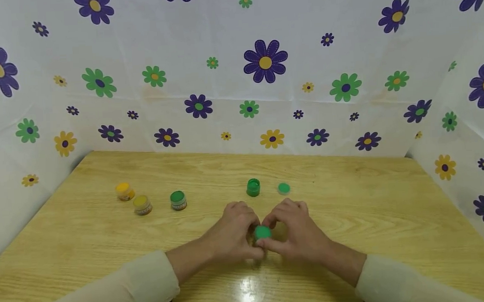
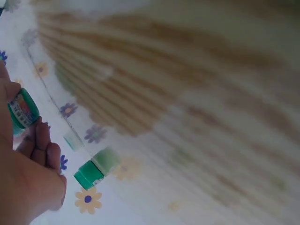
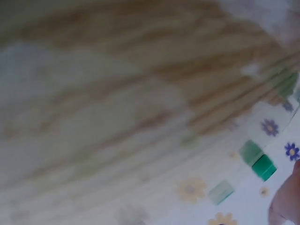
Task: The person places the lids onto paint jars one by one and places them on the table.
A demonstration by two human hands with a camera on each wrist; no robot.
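Note:
A small paint jar with a light green lid (image 1: pixel 262 232) is held between both hands above the front middle of the table. My left hand (image 1: pixel 236 233) grips the jar from the left; its labelled side (image 2: pixel 23 110) shows in the left wrist view. From the right, my right hand (image 1: pixel 295 230) pinches the lid between thumb and fingers. Only a blurred edge of the right hand (image 3: pixel 287 199) appears in the right wrist view. Beyond the hands stands an uncapped green paint jar (image 1: pixel 253 188), with a loose green lid (image 1: pixel 284 188) lying to its right.
On the left of the wooden table (image 1: pixel 210 171) stand a capped orange-yellow jar (image 1: pixel 124 191), a dull yellow jar (image 1: pixel 142 205) and a dark green jar (image 1: pixel 178 200). A flower-patterned white cloth (image 1: pixel 222 83) hangs behind the table and along both sides.

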